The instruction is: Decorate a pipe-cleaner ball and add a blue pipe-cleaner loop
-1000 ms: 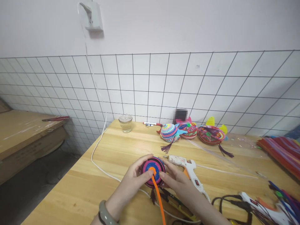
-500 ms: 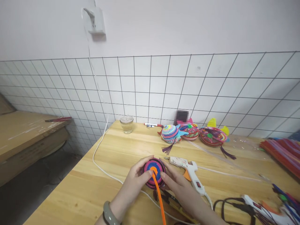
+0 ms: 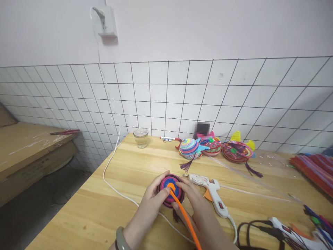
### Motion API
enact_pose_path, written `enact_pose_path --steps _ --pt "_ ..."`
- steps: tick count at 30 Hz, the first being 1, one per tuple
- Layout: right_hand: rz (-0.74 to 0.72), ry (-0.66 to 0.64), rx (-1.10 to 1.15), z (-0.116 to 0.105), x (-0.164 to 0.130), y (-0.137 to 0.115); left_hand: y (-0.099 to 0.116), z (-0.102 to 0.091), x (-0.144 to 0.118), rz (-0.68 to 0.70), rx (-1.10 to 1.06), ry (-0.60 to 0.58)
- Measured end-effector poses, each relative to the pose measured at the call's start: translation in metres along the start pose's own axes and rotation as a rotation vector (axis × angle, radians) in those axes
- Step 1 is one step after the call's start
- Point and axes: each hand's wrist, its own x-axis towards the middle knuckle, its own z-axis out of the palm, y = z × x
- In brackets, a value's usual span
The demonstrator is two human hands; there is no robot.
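Observation:
Between my two hands is a round coiled disc (image 3: 171, 181) with black, pink and blue rings and an orange centre. From that centre a fuzzy orange pipe cleaner (image 3: 186, 218) trails down toward the lower right. My left hand (image 3: 151, 199) grips the disc's left side, thumb pressed near the orange centre. On the opposite side, my right hand (image 3: 200, 205) closes round the edge, its index finger on the upper right of the face. Dark tassel threads (image 3: 176, 217) show beneath the disc. A white glue gun (image 3: 214, 194) with an orange trigger lies just right of my right hand.
Finished coiled fish ornaments (image 3: 189, 148) lie at the back, near a marker (image 3: 169, 139) and a lidded glass (image 3: 141, 139). A white cord (image 3: 117, 189) crosses the wooden table (image 3: 85, 215). Another glue gun (image 3: 288, 231), black cables and bundled pipe cleaners (image 3: 312, 170) occupy the right.
My right hand's fingers have shifted on the disc, the index moving up over its face. The orange pipe cleaner's lower end has swung to the right.

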Motion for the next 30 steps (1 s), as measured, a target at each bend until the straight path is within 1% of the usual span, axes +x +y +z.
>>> enact_pose_path --steps 5,8,12,15,18,24,28,30 --pt "0.160 0.027 0.112 -0.009 0.005 -0.012 0.002 0.001 -0.001 0.051 0.071 -0.034" --pt "0.202 0.036 0.161 -0.009 0.007 -0.015 0.002 0.002 -0.002 0.082 0.121 -0.044" --pt "0.207 0.037 0.175 -0.006 0.006 -0.015 0.005 0.003 -0.005 0.119 0.173 -0.063" --pt "0.221 0.042 0.177 -0.005 0.005 -0.014 0.008 0.003 -0.007 0.104 0.181 -0.070" --pt "0.223 0.052 0.172 -0.006 0.006 -0.015 0.010 0.004 -0.007 0.091 0.190 -0.057" --pt "0.207 0.025 0.161 -0.005 0.004 -0.016 0.007 0.005 -0.004 0.067 0.181 -0.018" --pt "0.212 0.111 0.182 0.000 0.003 -0.019 0.004 0.004 -0.003 0.048 0.148 0.013" --pt "0.223 0.133 0.197 0.002 0.003 -0.019 0.003 0.004 -0.003 0.056 0.136 0.022"
